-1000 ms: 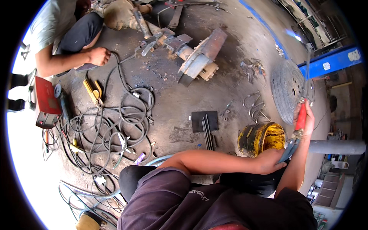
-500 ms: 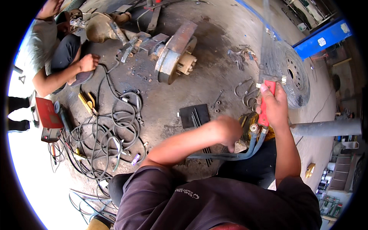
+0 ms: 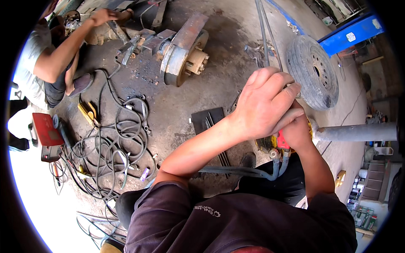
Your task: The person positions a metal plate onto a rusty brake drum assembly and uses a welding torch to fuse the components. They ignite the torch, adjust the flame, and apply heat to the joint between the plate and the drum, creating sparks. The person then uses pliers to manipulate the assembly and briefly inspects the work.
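A gas cutting torch with a red handle [image 3: 281, 138] stands in my right hand [image 3: 298, 130], whose fingers are wrapped round it. My left hand [image 3: 263, 103] is closed over the upper end of the handle, at the valve body. It hides the valve knobs and most of the grip. The torch's thin metal tubes [image 3: 263, 31] point away from me, past the hands. Two blue-grey hoses [image 3: 270, 173] leave the handle's near end and bend off to the left under my left forearm.
A rusty axle hub [image 3: 183, 59] lies ahead; a person's hand [image 3: 104, 17] reaches over metal parts at far left. Tangled cables [image 3: 114, 156] spread leftward near a red machine [image 3: 47, 133]. A wheel [image 3: 314, 71] and grey pipe [image 3: 356, 133] are on the right. Rods cross a dark plate [image 3: 202, 122].
My left hand has moved up and right and closed at the torch's valve body. My right hand and the torch are lower. The other person's arm has risen toward the metal parts.
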Tool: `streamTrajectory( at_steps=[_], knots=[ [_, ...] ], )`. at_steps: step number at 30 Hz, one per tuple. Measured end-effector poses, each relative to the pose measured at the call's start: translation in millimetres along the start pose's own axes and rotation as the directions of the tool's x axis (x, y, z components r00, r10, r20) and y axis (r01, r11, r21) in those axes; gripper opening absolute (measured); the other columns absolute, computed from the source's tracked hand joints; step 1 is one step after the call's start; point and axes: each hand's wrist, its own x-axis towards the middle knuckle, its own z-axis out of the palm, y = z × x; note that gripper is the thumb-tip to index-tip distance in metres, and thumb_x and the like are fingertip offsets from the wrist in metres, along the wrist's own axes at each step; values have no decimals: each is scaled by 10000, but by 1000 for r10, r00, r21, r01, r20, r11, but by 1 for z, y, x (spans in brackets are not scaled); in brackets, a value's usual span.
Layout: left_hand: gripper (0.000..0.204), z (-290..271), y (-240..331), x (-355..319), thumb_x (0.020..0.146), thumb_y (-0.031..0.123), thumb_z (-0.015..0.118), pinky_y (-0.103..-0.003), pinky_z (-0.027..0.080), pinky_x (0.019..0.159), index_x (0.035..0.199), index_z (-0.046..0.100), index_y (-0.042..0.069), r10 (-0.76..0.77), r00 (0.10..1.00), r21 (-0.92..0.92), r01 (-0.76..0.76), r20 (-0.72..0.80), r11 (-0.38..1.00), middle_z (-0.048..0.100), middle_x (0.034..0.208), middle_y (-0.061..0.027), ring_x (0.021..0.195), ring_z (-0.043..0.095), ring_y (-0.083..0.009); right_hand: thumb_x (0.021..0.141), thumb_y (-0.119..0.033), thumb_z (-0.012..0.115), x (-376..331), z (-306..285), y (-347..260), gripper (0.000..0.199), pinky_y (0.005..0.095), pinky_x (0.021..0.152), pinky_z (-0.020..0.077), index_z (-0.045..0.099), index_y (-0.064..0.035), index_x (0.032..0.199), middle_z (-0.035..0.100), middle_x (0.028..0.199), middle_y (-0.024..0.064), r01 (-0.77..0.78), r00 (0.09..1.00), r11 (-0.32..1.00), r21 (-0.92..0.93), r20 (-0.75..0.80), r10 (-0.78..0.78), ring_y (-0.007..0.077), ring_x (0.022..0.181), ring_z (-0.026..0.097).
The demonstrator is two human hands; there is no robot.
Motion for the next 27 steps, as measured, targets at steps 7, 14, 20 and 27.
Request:
streamTrajectory(
  at_steps=[7, 14, 20, 27],
  knots=[
    [572, 7, -1, -7, 691, 275, 814, -468, 456, 915, 1155, 641, -14, -67, 991, 52, 61, 113, 997, 623, 1128, -151, 1048, 567, -352, 939, -13, 537, -8, -1, 22, 33, 288, 417, 452, 525, -13, 969, 569, 659, 58, 1, 996, 1000, -16, 85, 0, 138, 474, 574],
    [514, 9, -3, -22, 750, 283, 783, -457, 444, 935, 1141, 647, -23, -181, 959, 166, 146, 219, 975, 619, 1006, -147, 980, 575, -338, 960, -40, 512, -5, 6, 23, 48, 280, 416, 445, 535, 0, 974, 566, 701, 54, -82, 987, 995, -61, 132, 89, 130, 475, 571],
    [453, 8, -4, -28, 770, 268, 767, -445, 447, 935, 1100, 656, -22, -197, 949, 191, 152, 248, 970, 618, 945, -132, 933, 575, -323, 959, -40, 510, -2, 6, 25, 53, 274, 408, 438, 544, 0, 970, 564, 698, 52, -102, 982, 994, -44, 158, 108, 124, 471, 557],
    [429, 9, -4, -22, 751, 260, 773, -439, 444, 935, 1060, 658, -13, -164, 953, 191, 117, 255, 975, 605, 919, -119, 920, 567, -310, 947, -37, 539, 1, 6, 26, 44, 264, 396, 426, 564, -6, 929, 568, 691, 48, -81, 988, 996, 37, 132, 75, 119, 471, 549]
  ],
)
